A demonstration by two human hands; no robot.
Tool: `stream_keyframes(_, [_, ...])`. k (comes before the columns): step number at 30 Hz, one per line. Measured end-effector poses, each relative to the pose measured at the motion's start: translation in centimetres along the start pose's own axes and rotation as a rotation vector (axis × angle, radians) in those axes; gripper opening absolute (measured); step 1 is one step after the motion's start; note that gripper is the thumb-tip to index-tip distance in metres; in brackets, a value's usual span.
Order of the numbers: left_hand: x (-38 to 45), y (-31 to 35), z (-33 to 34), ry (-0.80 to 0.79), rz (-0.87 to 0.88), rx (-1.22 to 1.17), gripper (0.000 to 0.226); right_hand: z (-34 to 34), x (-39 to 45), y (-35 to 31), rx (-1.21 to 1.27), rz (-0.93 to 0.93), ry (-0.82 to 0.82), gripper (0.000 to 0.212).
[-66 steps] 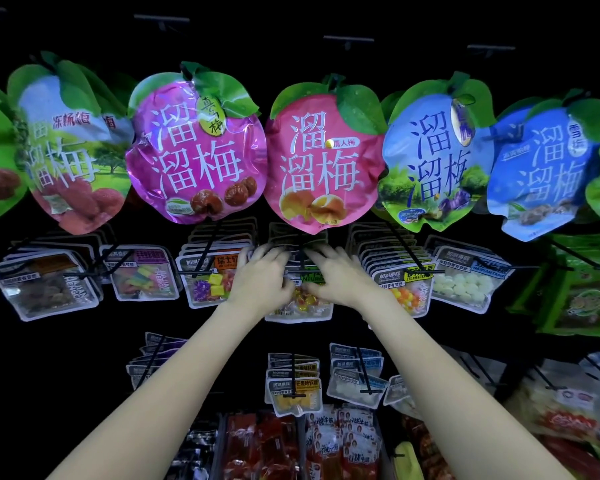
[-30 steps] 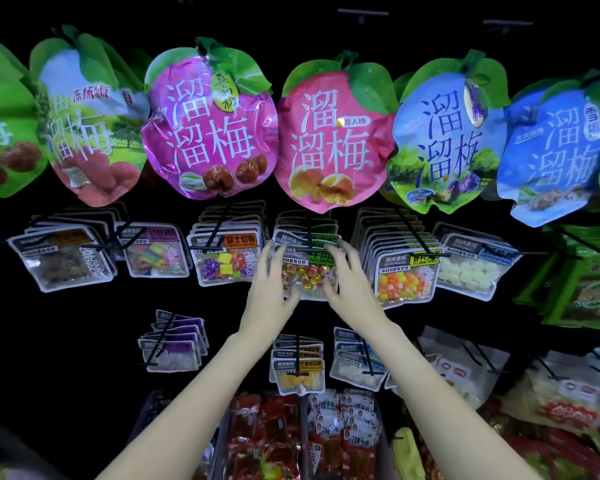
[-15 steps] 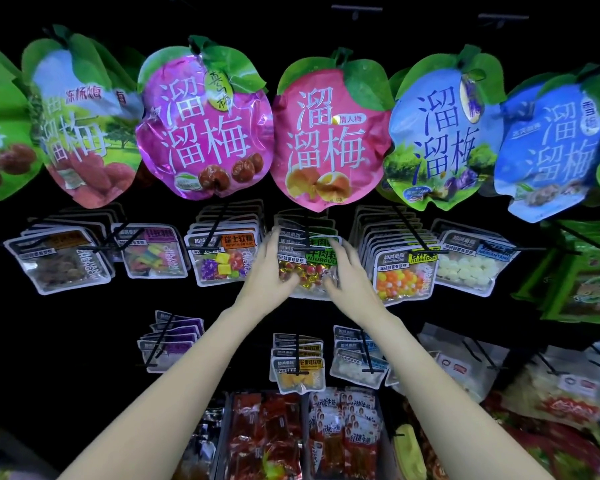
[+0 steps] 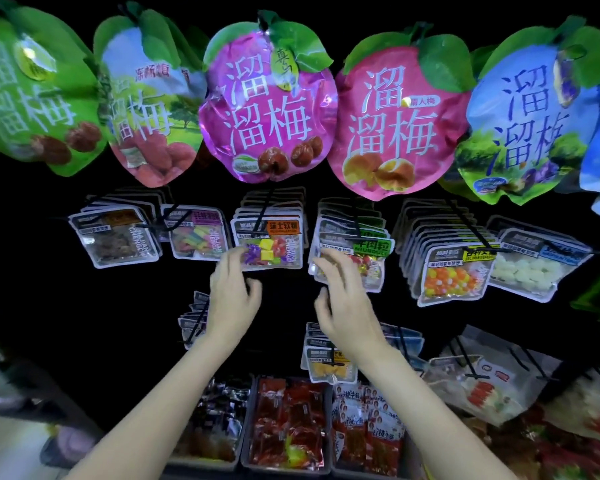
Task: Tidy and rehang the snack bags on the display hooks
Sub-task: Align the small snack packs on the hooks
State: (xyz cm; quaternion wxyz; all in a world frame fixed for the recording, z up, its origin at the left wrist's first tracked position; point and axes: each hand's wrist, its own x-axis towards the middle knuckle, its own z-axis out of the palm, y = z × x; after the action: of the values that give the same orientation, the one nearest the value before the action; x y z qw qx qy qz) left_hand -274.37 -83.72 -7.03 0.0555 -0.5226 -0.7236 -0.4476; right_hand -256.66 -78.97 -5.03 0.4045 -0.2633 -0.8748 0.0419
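Both hands are raised with fingers loosely apart and holding nothing, the left hand (image 4: 232, 299) below the orange-label bags (image 4: 269, 247), the right hand (image 4: 347, 299) over the green-label bags (image 4: 368, 251).

Two bare forearms are showing from the bottom edge, with no sleeves covering them as far as the frame reaches. The left hand (image 4: 234, 299) and right hand (image 4: 349, 306) are wearing no gloves, rings or watches.

Single head view, close, facing forward and slightly down at display hooks (image 4: 355, 220)
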Motion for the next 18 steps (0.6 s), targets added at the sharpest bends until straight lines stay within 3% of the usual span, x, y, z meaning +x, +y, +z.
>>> stream_keyframes(4, [3.6,-1.4,-2.3,-0.087,0.081,0.059,0.06,2.8,5.4,-1.8,0.043,0.155,-0.188,0.061])
stream_keyframes(8, [8.6,-2.2,-2.9,-0.348,0.188,0.258,0.073,5.5,11.9,0.2,-0.16,0.356,-0.377,0.075])
stream_keyframes(11, [10.3,-2.1,-2.9,-0.534,0.191,0.308,0.072,6.8,13.4,0.1,-0.153,0.445,-0.48,0.069])
stream_keyframes(18, [9.2,-3.2,-4.6,-0.462,0.317,0.157,0.063,6.1,10.7,-1.9,-0.126,0.429,-0.404,0.061])
